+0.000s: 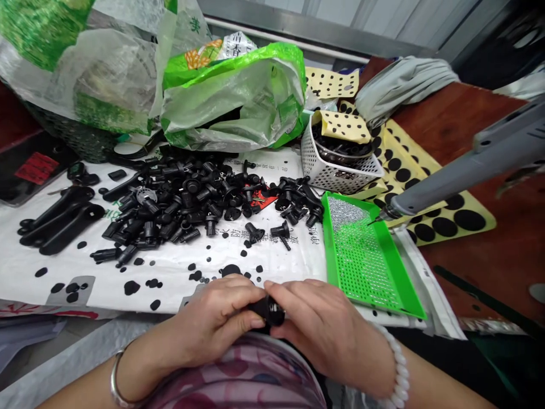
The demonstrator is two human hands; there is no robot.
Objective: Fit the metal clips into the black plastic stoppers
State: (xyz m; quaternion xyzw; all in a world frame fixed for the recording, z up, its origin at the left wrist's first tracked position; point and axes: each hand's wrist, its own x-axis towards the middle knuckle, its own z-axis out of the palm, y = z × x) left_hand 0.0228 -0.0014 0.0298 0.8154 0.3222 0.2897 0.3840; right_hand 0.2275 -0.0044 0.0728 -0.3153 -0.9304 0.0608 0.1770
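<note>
Both hands meet at the table's near edge around a small black plastic part [272,312]. My left hand [223,312] is closed on its left end, thumb and forefinger pinching it. My right hand [323,321] curls over its right side, fingertips pressed against it. A roundish end with a small shiny spot faces me; the rest is hidden by fingers. Just beyond lies a large pile of black plastic fittings [170,199], with loose black discs [131,287] scattered over the white sheet [170,272].
Right of the pile, a green perforated tray [334,250] holds small silvery screws [347,210]. A grey electric screwdriver [455,165] reaches in above it. Behind stand a white basket [340,179] and green-white plastic bags [238,108]. Black handle-like pieces [63,218] lie left; dotted yellow sheets [468,218] right.
</note>
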